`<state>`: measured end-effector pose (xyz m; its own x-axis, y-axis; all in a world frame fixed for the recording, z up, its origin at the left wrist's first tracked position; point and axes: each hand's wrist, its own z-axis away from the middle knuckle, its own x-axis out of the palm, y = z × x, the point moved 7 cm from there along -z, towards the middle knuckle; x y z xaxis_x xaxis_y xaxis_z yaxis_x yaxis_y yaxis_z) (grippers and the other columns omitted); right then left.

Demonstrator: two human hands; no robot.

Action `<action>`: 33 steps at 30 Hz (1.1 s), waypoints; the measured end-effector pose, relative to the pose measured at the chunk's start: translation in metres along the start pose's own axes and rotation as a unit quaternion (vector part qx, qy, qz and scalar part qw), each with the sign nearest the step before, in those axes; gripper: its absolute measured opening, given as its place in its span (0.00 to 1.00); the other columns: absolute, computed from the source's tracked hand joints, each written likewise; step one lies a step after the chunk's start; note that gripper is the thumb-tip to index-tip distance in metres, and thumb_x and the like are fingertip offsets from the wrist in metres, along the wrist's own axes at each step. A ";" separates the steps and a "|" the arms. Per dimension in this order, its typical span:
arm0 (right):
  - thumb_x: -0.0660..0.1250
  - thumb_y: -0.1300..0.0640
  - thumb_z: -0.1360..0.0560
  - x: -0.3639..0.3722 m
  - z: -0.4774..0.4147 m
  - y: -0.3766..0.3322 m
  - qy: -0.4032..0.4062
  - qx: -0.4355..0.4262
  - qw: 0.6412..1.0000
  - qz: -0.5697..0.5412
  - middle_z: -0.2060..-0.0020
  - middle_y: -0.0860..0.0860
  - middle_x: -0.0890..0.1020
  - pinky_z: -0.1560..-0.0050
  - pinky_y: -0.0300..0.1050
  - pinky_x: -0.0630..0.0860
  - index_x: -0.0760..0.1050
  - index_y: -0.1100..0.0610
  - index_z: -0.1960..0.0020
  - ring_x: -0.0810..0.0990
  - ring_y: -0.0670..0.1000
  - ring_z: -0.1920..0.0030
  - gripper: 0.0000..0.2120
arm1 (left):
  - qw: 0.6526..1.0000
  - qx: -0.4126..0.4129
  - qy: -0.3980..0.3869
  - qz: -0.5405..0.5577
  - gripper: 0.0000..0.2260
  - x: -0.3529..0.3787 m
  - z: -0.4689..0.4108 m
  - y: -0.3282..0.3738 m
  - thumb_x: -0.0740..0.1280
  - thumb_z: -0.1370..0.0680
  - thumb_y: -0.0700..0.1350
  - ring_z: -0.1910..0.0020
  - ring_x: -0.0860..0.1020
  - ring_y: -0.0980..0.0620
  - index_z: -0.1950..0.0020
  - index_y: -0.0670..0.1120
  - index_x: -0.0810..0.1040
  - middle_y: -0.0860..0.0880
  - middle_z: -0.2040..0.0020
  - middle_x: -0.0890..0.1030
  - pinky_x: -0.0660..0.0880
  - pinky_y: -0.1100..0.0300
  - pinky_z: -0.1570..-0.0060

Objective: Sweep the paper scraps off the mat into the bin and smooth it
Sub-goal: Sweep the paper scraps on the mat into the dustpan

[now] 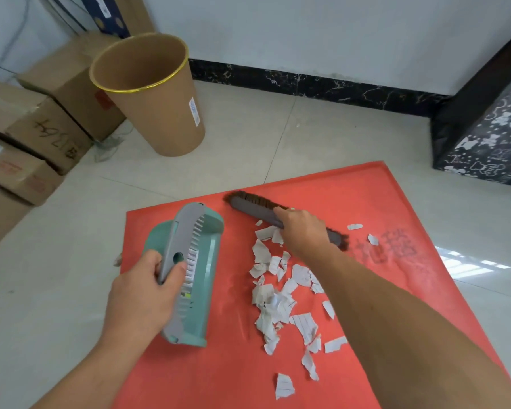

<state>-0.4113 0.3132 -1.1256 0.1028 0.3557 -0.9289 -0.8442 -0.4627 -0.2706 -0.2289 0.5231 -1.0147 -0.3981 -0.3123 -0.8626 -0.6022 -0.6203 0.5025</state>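
Paper scraps (281, 293) lie strewn down the red mat's (366, 196) middle, white, lined and torn. Leftmost stands the brown bin (157, 95) on the floor. The left hand (142, 287) clamps a teal dustpan (189, 270) just left of them; the right hand (303, 231), nearer, grips a brush (248, 203) lying crosswise at their far end.

Scraps (281, 296) on mat (396, 202) (dustpan (207, 261) left)

Your left hand (140, 293) and right hand (303, 231) are both bare, with no gloves, rings or watch showing. Your forearms enter from about 7 and 5 o'clock, uncovered to the frame edge; no sleeve reaches into view.
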 end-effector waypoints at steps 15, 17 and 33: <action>0.64 0.62 0.24 -0.019 0.081 0.001 0.114 -0.126 0.985 0.035 0.43 0.50 0.81 0.56 0.53 0.79 0.65 0.53 0.29 0.81 0.57 0.50 0.25 | 0.999 -0.004 -0.025 -0.031 0.18 0.007 -0.001 0.009 0.69 0.25 0.52 0.65 0.75 0.37 0.66 0.43 0.65 0.44 0.71 0.74 0.72 0.48 0.64; 0.64 0.63 0.25 -0.037 0.072 0.009 0.152 -0.088 0.984 0.023 0.47 0.51 0.81 0.58 0.53 0.78 0.67 0.54 0.32 0.81 0.58 0.53 0.22 | 1.000 -0.011 -0.023 -0.019 0.18 0.006 0.000 0.006 0.69 0.24 0.51 0.66 0.74 0.38 0.66 0.44 0.66 0.44 0.71 0.74 0.71 0.48 0.64; 0.59 0.63 0.24 -0.014 0.061 0.031 0.014 0.093 0.995 -0.042 0.50 0.58 0.79 0.59 0.50 0.73 0.71 0.58 0.41 0.80 0.62 0.51 0.12 | 0.998 -0.008 -0.019 -0.059 0.17 0.012 -0.002 0.006 0.65 0.24 0.55 0.65 0.74 0.39 0.64 0.44 0.66 0.45 0.69 0.75 0.71 0.51 0.65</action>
<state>-0.4713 0.3436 -1.1060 0.1902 0.3630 -0.9122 -0.9141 -0.2734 -0.2995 -0.2361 0.5141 -1.0216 -0.3515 -0.2089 -0.9126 -0.6352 -0.6629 0.3964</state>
